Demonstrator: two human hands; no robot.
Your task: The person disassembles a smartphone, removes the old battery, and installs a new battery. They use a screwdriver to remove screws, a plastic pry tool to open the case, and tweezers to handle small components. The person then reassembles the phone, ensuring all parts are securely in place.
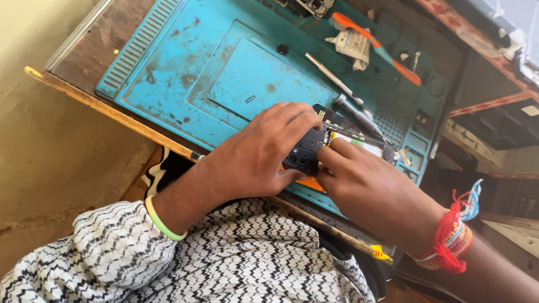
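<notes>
An opened black phone (pixel 306 151) with its insides exposed lies at the near edge of the blue work mat (pixel 224 73). My left hand (pixel 261 154) curls over the phone's left end and grips it. My right hand (pixel 365 182) holds the phone's right part, with fingertips pressed on its inner board near a white-green strip (pixel 359 145). Both hands partly hide the phone.
A metal screwdriver (pixel 331 76) and tweezers (pixel 362 115) lie on the mat behind the phone. An orange-handled tool (pixel 376 47) and a white folded packet (pixel 352 45) sit farther back. The mat rests on a wooden table (pixel 84 56); shelves stand at right.
</notes>
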